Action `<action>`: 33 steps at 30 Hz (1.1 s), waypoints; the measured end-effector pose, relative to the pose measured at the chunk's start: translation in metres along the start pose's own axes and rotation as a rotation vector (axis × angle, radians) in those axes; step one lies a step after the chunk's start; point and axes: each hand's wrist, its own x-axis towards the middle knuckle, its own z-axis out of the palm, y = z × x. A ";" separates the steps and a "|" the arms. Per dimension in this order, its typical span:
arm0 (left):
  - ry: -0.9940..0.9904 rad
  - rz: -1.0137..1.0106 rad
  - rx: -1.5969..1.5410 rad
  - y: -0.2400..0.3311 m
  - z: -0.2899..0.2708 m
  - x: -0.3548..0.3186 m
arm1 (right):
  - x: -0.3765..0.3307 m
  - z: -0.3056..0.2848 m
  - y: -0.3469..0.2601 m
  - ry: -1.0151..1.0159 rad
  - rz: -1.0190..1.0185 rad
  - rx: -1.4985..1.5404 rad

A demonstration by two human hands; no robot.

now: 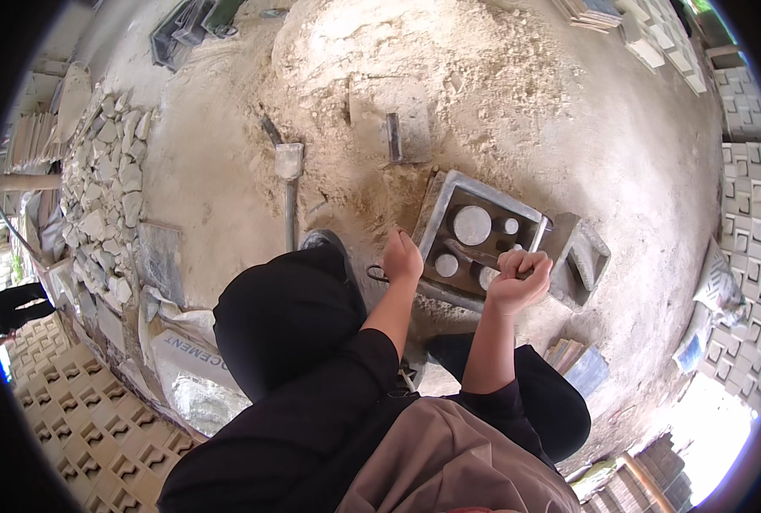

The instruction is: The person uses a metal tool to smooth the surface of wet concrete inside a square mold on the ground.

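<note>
A square metal mould (438,208) with round cores lies on the sandy ground in front of me. My right hand (518,279) is closed around the handle of a thin tool (472,254) that reaches across the mould's inside. My left hand (402,256) rests on the mould's near left edge, fingers curled, with nothing visibly held. I am crouching, my knees (286,316) below the mould.
A small metal box (587,261) stands right of the mould. A shovel (289,171) and a flat trowel board (391,128) lie on the sand pile. Broken stone pieces (107,197) line the left; a cement bag (184,359) and patterned blocks (90,427) lie at lower left.
</note>
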 end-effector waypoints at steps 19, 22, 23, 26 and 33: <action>-0.034 0.005 0.068 0.010 -0.003 -0.006 | 0.032 -0.042 -0.019 -0.589 0.277 0.092; -0.064 0.015 0.072 0.010 -0.010 -0.009 | 0.009 -0.040 -0.040 -0.353 0.284 0.045; -0.063 0.026 0.057 0.013 -0.011 -0.005 | 0.004 -0.041 -0.041 -0.284 0.285 0.036; -0.075 0.039 0.054 0.010 -0.009 -0.008 | -0.013 -0.062 -0.031 -0.119 0.233 0.024; -0.030 0.066 0.068 0.003 -0.010 -0.007 | -0.022 -0.058 -0.049 0.164 0.189 0.108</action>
